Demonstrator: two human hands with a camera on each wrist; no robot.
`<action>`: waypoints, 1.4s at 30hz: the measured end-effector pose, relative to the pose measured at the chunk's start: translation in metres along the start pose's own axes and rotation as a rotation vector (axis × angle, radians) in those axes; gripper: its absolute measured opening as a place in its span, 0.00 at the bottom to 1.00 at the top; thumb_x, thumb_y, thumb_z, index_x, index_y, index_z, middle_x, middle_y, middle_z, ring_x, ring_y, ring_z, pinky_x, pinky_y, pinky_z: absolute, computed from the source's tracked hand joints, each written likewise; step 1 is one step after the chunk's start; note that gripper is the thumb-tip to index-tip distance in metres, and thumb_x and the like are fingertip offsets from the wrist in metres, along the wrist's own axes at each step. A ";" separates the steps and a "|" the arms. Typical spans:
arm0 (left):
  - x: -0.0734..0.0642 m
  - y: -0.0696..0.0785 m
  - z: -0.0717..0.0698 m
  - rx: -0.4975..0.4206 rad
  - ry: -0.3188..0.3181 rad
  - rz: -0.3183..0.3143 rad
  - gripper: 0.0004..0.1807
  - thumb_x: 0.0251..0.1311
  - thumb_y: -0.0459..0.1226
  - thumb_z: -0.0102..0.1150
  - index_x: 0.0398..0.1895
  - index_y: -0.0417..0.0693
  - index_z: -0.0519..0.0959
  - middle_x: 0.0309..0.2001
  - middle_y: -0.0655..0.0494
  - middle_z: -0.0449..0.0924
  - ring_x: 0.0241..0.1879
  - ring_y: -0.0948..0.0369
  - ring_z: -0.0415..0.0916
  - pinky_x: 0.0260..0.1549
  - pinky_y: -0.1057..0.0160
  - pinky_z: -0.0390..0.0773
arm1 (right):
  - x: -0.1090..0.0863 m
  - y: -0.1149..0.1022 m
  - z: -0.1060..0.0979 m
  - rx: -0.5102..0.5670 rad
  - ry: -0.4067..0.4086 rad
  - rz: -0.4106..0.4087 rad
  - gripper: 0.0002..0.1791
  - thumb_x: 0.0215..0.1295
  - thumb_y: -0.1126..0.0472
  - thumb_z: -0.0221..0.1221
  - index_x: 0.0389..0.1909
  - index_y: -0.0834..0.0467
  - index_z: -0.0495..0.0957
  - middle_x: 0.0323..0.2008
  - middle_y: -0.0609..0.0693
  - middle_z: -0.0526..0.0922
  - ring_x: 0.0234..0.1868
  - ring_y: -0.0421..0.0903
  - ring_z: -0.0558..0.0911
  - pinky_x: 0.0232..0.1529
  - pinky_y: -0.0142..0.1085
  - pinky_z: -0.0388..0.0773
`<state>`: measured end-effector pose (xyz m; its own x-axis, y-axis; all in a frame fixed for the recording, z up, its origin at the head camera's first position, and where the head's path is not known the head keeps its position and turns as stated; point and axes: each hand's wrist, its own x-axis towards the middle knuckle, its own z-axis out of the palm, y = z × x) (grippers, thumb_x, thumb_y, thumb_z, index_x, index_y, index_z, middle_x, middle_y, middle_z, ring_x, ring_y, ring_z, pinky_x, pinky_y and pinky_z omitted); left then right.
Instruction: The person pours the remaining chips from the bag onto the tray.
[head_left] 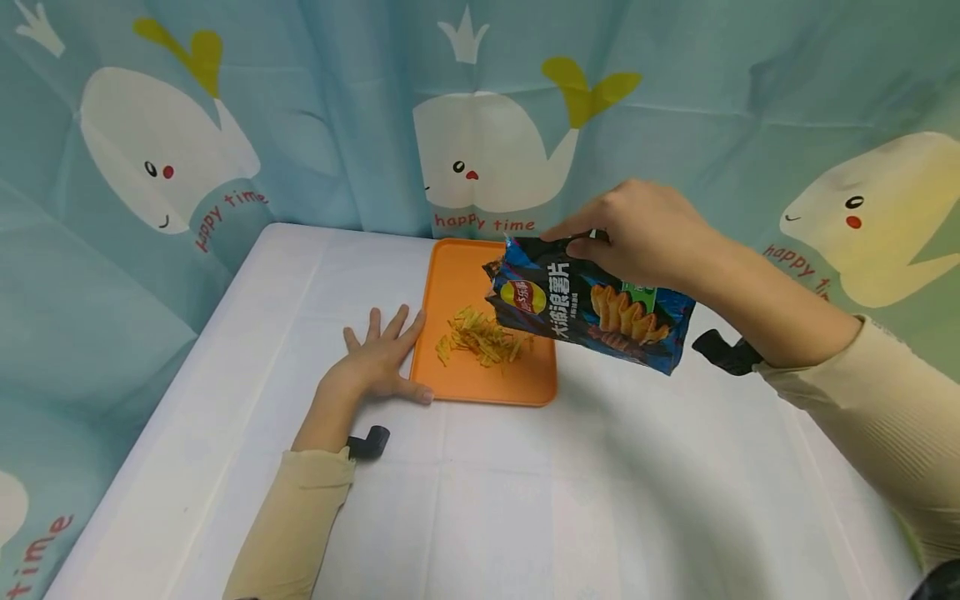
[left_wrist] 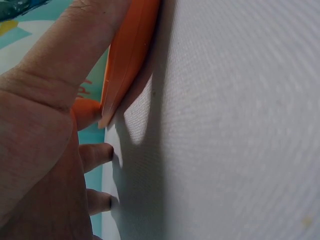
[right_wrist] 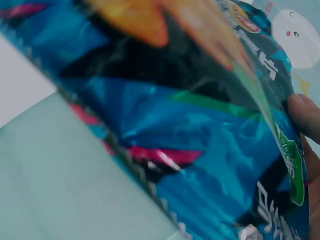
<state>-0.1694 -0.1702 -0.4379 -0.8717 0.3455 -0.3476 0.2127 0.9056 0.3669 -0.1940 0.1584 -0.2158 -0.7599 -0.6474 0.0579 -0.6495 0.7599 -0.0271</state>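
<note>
My right hand (head_left: 643, 233) grips a blue and black potato chip bag (head_left: 585, 312) by its upper edge, thumb on the front. The bag tilts over the right part of an orange tray (head_left: 480, 387), its torn end pointing left. In the right wrist view the chip bag (right_wrist: 200, 125) fills most of the picture. A small heap of yellow chips (head_left: 483, 337) lies on the tray. My left hand (head_left: 378, 362) rests at the tray's left side with fingers spread, its thumb and index finger touching the rim. The bag's inside is hidden.
The tray lies on a white-covered table (head_left: 480, 500), near its back edge. A blue curtain (head_left: 337, 108) printed with whales hangs behind and at the left. Dark wrist mounts (head_left: 367, 443) sit on both forearms.
</note>
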 end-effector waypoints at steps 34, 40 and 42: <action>-0.001 0.001 0.002 0.002 -0.006 -0.014 0.75 0.36 0.68 0.73 0.82 0.57 0.37 0.81 0.46 0.26 0.75 0.33 0.17 0.60 0.20 0.25 | 0.009 -0.011 -0.005 -0.052 -0.026 -0.037 0.16 0.68 0.60 0.62 0.52 0.41 0.86 0.15 0.45 0.75 0.15 0.44 0.67 0.15 0.34 0.58; -0.001 0.001 0.002 0.006 -0.006 -0.012 0.74 0.36 0.68 0.73 0.82 0.56 0.37 0.81 0.45 0.27 0.75 0.32 0.18 0.60 0.20 0.25 | 0.010 -0.014 -0.011 -0.089 -0.030 -0.038 0.16 0.68 0.60 0.63 0.53 0.41 0.86 0.15 0.47 0.75 0.15 0.45 0.67 0.15 0.35 0.58; -0.001 0.001 0.001 0.007 -0.009 -0.013 0.74 0.37 0.68 0.73 0.82 0.56 0.37 0.81 0.45 0.27 0.75 0.32 0.18 0.60 0.20 0.26 | 0.012 -0.015 -0.011 -0.089 -0.048 -0.045 0.16 0.68 0.59 0.63 0.53 0.40 0.86 0.18 0.48 0.79 0.16 0.45 0.68 0.15 0.35 0.58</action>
<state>-0.1678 -0.1689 -0.4381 -0.8706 0.3359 -0.3596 0.2044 0.9116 0.3567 -0.1933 0.1400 -0.2039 -0.7316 -0.6817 0.0089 -0.6799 0.7306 0.0628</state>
